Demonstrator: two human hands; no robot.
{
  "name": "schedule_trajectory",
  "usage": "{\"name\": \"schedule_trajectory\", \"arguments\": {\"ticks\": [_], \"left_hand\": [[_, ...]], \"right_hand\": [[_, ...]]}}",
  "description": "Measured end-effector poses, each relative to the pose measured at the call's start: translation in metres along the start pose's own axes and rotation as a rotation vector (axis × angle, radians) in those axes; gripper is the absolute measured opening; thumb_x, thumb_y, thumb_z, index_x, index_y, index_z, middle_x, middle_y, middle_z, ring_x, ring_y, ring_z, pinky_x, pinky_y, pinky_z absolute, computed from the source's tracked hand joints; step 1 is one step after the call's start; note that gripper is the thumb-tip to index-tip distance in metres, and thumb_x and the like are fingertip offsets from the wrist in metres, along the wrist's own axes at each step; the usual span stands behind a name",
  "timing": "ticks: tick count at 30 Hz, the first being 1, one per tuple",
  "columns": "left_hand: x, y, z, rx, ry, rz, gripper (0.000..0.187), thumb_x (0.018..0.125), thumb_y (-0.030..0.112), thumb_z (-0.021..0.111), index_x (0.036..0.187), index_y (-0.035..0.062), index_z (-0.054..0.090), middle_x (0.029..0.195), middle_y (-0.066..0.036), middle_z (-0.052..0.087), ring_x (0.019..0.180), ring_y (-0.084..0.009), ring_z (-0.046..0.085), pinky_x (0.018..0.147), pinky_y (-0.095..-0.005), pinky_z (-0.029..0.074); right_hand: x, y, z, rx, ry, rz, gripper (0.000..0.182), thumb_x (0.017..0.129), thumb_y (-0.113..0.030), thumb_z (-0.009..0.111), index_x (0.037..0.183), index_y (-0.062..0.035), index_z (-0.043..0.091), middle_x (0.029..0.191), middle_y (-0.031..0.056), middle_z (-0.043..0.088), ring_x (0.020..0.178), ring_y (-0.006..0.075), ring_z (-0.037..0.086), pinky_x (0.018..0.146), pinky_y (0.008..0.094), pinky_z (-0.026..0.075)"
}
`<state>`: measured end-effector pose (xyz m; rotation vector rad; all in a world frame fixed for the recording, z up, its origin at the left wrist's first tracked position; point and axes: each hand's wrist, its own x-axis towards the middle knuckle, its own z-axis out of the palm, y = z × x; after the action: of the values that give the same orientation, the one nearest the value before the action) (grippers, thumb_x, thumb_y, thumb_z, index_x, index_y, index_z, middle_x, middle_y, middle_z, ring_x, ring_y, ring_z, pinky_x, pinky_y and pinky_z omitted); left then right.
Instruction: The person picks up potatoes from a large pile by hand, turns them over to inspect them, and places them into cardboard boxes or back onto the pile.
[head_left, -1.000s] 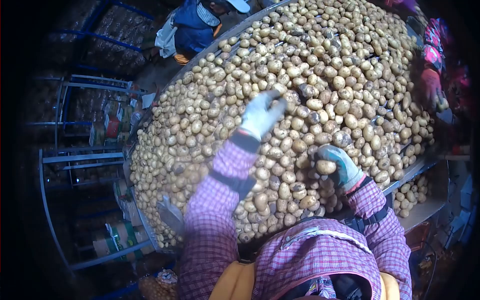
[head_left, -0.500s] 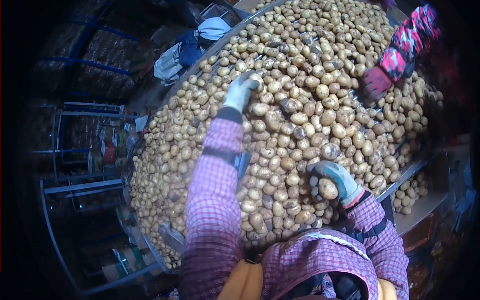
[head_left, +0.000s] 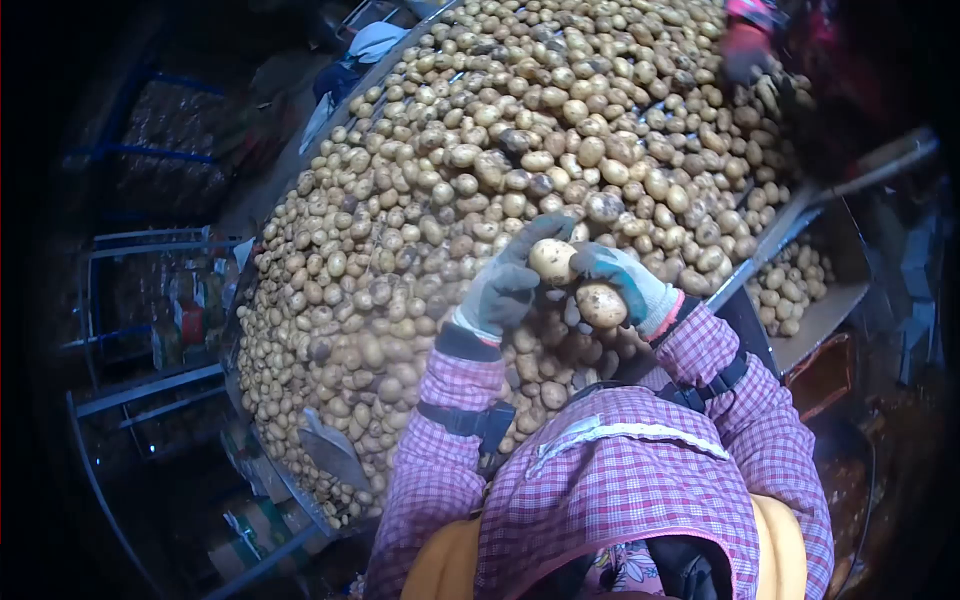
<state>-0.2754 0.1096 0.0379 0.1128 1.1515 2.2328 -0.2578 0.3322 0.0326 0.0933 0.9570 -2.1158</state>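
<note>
A wide sorting table (head_left: 290, 160) is heaped with several pale potatoes (head_left: 420, 200). My left hand (head_left: 505, 285), in a grey glove, is drawn back near my chest and holds one potato (head_left: 551, 260) between its fingers. My right hand (head_left: 630, 285), in a grey and teal glove, grips another potato (head_left: 601, 304) right beside it. The two hands nearly touch above the near edge of the heap. Both sleeves are pink checked cloth.
Another person's gloved hand (head_left: 745, 45) in a red patterned sleeve reaches over the heap at the top right. A side tray (head_left: 835, 300) at the right holds more potatoes. Blue metal racks (head_left: 130, 250) stand at the left. A metal chute plate (head_left: 330, 455) sits at the table's near-left edge.
My left hand has pulled back from the far heap with a potato to meet my right hand. The other person's hand moved up and away toward the top right.
</note>
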Motion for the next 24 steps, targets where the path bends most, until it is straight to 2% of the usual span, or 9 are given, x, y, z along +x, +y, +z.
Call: {"name": "schedule_trajectory", "arguments": {"ticks": [5,10,13,16,17,19,20,21,24], "left_hand": [[-0.015,-0.017,0.044,0.495,0.211,0.106,0.060,0.097,0.034,0.068,0.144,-0.0008,0.052,0.123,-0.013,0.070,0.111,-0.0189,0.067,0.100,-0.0316,0.052],[-0.019,-0.041,0.088,0.821,0.308,0.201,0.037,0.106,0.028,0.059,0.125,-0.0022,0.066,0.109,-0.010,0.073,0.093,-0.0161,0.068,0.087,-0.0300,0.054],[-0.015,-0.057,0.094,1.015,0.234,0.286,0.035,0.107,0.025,0.056,0.126,-0.0033,0.065,0.107,-0.011,0.073,0.093,-0.0148,0.068,0.084,-0.0289,0.053],[-0.008,-0.083,0.091,1.054,0.052,0.316,0.035,0.106,0.022,0.057,0.128,-0.0040,0.063,0.112,-0.016,0.072,0.096,-0.0214,0.070,0.087,-0.0331,0.054],[-0.001,-0.081,0.116,1.351,-0.029,0.637,0.038,0.105,0.021,0.059,0.132,-0.0050,0.061,0.119,-0.022,0.069,0.104,-0.0306,0.069,0.092,-0.0395,0.054],[-0.004,-0.088,0.121,1.328,-0.165,0.445,0.046,0.099,0.025,0.067,0.135,-0.0031,0.060,0.127,-0.026,0.065,0.112,-0.0385,0.067,0.099,-0.0417,0.052],[-0.003,-0.091,0.128,1.361,-0.196,0.441,0.041,0.102,0.022,0.063,0.134,-0.0027,0.061,0.121,-0.025,0.067,0.110,-0.0361,0.068,0.098,-0.0391,0.053],[-0.002,-0.097,0.133,1.361,-0.204,0.443,0.041,0.102,0.022,0.063,0.134,-0.0027,0.061,0.121,-0.025,0.067,0.110,-0.0361,0.068,0.098,-0.0391,0.053],[0.001,-0.121,0.132,0.764,0.010,-0.068,0.036,0.107,0.020,0.053,0.132,-0.0042,0.062,0.112,-0.016,0.071,0.104,-0.0211,0.067,0.093,-0.0327,0.053]], "right_hand": [[-0.022,0.032,-0.006,-0.432,-0.029,-0.420,0.035,0.100,-0.027,0.064,0.125,-0.0023,0.064,0.114,0.0045,0.066,0.105,0.0122,0.062,0.086,0.0287,0.052],[-0.045,0.048,-0.024,-0.953,-0.035,-0.958,0.051,0.086,-0.019,0.074,0.132,-0.0036,0.061,0.113,0.0127,0.066,0.105,0.0298,0.067,0.090,0.0379,0.053],[-0.080,0.050,-0.008,-0.419,-0.016,-0.453,0.052,0.082,-0.011,0.076,0.132,-0.0046,0.063,0.116,0.0138,0.070,0.111,0.0254,0.067,0.094,0.0376,0.053],[-0.106,0.064,-0.028,-0.891,0.161,-0.653,0.045,0.086,-0.008,0.074,0.130,-0.0060,0.064,0.113,0.0113,0.071,0.110,0.0215,0.067,0.091,0.0353,0.055],[-0.108,0.073,-0.038,-0.833,0.165,-0.702,0.038,0.092,-0.011,0.072,0.129,-0.0051,0.064,0.113,0.0097,0.071,0.106,0.0191,0.068,0.087,0.0332,0.056],[-0.121,0.087,-0.038,0.161,0.088,-0.379,0.040,0.098,-0.018,0.068,0.134,-0.0040,0.059,0.113,0.0086,0.071,0.105,0.0171,0.068,0.088,0.0303,0.057],[-0.134,0.094,-0.039,-0.534,0.208,-0.686,0.049,0.102,-0.031,0.064,0.139,-0.0018,0.052,0.112,0.0125,0.070,0.097,0.0226,0.072,0.080,0.0341,0.061],[-0.145,0.101,-0.046,-0.533,0.214,-0.691,0.049,0.102,-0.031,0.064,0.139,-0.0018,0.052,0.112,0.0125,0.070,0.097,0.0226,0.072,0.080,0.0341,0.061],[-0.173,0.114,-0.060,0.542,0.190,-0.239,0.060,0.099,-0.047,0.061,0.138,-0.0018,0.051,0.108,0.0177,0.069,0.081,0.0348,0.075,0.059,0.0442,0.064]]}}
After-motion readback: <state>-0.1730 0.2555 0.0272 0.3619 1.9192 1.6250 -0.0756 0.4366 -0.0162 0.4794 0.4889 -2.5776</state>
